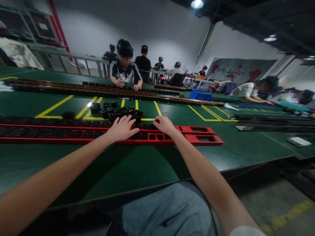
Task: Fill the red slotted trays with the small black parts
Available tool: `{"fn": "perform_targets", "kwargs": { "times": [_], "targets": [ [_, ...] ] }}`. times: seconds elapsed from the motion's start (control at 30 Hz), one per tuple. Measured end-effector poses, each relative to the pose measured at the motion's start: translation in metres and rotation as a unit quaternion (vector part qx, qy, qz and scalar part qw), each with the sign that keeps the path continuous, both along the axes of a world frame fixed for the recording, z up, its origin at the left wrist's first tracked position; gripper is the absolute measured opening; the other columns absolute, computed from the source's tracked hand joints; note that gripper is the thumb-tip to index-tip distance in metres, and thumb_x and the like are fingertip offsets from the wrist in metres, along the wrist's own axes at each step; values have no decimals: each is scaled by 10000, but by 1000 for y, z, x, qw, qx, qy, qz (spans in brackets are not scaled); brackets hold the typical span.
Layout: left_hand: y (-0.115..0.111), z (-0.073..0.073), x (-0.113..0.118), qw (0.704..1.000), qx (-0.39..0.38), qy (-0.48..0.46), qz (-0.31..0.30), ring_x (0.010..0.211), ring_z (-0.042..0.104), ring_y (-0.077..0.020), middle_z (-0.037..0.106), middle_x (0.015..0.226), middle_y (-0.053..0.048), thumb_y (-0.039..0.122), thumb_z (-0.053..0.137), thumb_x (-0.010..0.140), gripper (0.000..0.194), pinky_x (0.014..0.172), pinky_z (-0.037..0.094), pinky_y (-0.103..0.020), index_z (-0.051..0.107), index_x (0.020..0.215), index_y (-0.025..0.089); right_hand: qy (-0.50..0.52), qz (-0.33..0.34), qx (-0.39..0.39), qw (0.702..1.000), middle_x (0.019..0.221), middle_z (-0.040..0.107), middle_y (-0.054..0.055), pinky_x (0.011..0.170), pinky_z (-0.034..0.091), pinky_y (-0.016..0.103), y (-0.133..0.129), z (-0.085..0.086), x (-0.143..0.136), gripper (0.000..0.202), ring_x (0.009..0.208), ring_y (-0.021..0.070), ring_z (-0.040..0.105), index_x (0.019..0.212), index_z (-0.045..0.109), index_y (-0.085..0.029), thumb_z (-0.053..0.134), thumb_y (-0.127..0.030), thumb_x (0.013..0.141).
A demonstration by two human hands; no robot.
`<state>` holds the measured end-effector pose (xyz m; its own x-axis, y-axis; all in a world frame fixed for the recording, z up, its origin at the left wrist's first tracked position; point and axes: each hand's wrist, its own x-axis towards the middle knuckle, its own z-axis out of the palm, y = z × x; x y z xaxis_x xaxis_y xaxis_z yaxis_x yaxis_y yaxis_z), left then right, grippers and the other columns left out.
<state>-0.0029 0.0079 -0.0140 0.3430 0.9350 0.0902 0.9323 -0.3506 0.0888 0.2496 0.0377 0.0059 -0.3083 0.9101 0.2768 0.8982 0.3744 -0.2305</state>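
Note:
Two long red rails (pixel 197 139) lie side by side across the green table, their frames filled with black parts (pixel 61 132) from the left to about the middle. Near the right end, several square openings show no black part. My left hand (pixel 121 128) rests over the rails with its fingers spread and holds nothing. To its right, my right hand (pixel 163 125) is over the far rail, fingers curled together; whatever they may hold is hidden. Just beyond my left hand is a heap of loose black parts (pixel 110 110).
Farther back, long dark rails (pixel 98 90) run across the table, with a blue bin (pixel 200 95) behind them. A person sits opposite, hands at those rails. More dark rails (pixel 275 123) and a white device (pixel 298 141) lie at the right.

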Motion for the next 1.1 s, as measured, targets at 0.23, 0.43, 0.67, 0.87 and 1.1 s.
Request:
{"fn": "perform_targets", "kwargs": {
  "times": [0.23, 0.43, 0.67, 0.87, 1.1],
  "targets": [
    [-2, 2, 0, 1000, 7, -9, -15, 1486, 292, -319, 338, 1619, -104, 618, 273, 966, 699, 1206, 181, -569, 434, 1505, 204, 23, 33, -1, 999, 957, 749, 86, 765, 471, 287, -3, -3, -7, 202, 867, 199, 661, 919, 725, -165, 539, -240, 941],
    [-6, 4, 2, 999, 28, -36, 5, 1502, 240, -344, 232, 1659, -106, 604, 338, 952, 697, 1184, 245, -551, 384, 1533, 221, 32, 83, 24, 996, 1200, 697, 145, 969, 481, 369, -8, 1, -13, 312, 1100, 247, 638, 1195, 671, -118, 567, -296, 961],
    [-4, 6, 4, 999, 9, -28, -41, 1455, 340, -335, 333, 1620, -115, 538, 318, 972, 601, 1167, 232, -610, 468, 1464, 226, -9, 193, -7, 981, 1491, 520, 147, 1111, 404, 446, -12, 1, -37, 509, 1339, 274, 509, 1464, 476, -169, 522, -360, 995],
    [-9, 8, 7, 998, 42, -28, -20, 1320, 491, -348, 429, 1517, -148, 525, 363, 953, 574, 1110, 346, -522, 517, 1408, 211, -73, 185, -10, 980, 1602, 380, 86, 1076, 421, 499, -3, 1, -53, 480, 1383, 305, 458, 1471, 475, -269, 445, -425, 1019],
    [-9, 8, 5, 999, 38, -29, -23, 1346, 464, -354, 403, 1548, -142, 525, 344, 960, 591, 1116, 343, -518, 511, 1427, 204, -96, 127, 20, 987, 1357, 573, 144, 968, 476, 443, -9, 0, -51, 493, 1186, 293, 581, 1464, 489, -230, 388, -457, 1038]
  ]
}}
